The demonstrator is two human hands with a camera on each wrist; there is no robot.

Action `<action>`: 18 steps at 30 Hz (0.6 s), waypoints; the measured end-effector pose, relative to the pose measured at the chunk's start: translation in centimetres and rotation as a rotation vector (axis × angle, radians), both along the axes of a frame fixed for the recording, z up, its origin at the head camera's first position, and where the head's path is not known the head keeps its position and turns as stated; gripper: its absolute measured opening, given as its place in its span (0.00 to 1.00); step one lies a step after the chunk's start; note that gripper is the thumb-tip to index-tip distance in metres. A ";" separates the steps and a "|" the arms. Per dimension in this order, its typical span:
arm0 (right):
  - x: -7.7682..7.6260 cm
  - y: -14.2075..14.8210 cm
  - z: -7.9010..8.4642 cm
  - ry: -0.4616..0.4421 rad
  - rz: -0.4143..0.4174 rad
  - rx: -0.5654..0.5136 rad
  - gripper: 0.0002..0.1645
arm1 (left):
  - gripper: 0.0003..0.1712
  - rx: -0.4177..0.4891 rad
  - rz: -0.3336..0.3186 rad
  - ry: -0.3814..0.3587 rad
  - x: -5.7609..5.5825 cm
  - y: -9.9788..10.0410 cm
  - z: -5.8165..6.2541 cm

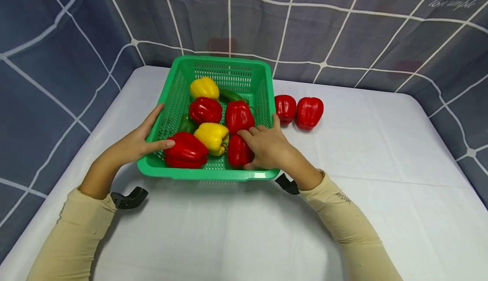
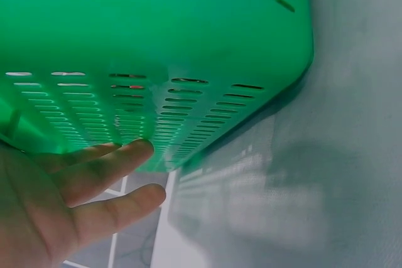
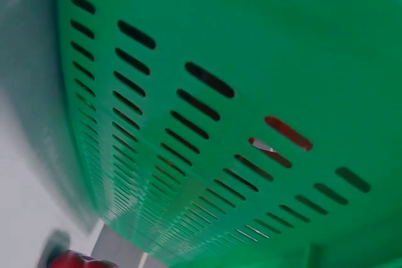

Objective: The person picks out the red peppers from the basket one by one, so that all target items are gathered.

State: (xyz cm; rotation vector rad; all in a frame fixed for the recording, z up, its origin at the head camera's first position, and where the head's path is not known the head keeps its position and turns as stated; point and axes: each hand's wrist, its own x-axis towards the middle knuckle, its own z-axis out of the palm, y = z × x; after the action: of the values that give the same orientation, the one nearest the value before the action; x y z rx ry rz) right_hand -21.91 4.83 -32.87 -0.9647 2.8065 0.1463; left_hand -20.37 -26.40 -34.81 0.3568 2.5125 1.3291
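Note:
Several bell peppers fill a green plastic basket (image 1: 221, 173) on the white table. My left hand (image 1: 142, 139) straddles its left rim, the straight thumb reaching inside over a large red bell pepper (image 1: 187, 152). Along the outer slotted wall (image 2: 188, 114), the other fingers (image 2: 119, 208) show extended and spread in the left wrist view. At the front right corner, my right hand (image 1: 268, 147) grips a red bell pepper (image 1: 239, 152) inside the basket, partly covering it. The right wrist view shows the basket's slotted side (image 3: 163, 130), not the hand.
Two red bell peppers (image 1: 309, 113) sit outside, right of the basket. Inside are also yellow peppers (image 1: 204, 88), other red ones (image 1: 206, 110), a green pepper (image 1: 187, 124) and a long green vegetable (image 1: 230, 95). Grid-patterned curtains (image 1: 255, 23) border the table's back and sides.

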 end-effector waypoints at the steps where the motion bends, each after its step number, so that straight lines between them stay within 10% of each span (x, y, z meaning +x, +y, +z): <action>1: 0.0 0.0 0.0 0.002 -0.001 -0.008 0.49 | 0.56 0.000 -0.001 0.001 0.0 0.0 0.0; 18: -0.6 1.5 0.0 -0.064 0.052 -0.258 0.48 | 0.55 -0.034 -0.015 0.017 0.1 -0.2 0.1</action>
State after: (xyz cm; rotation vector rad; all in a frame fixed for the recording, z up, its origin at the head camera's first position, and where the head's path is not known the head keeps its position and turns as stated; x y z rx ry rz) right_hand -22.48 6.31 -32.84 -1.0745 2.7894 -0.2425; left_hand -20.30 -26.59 -34.68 0.3804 2.5381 1.2819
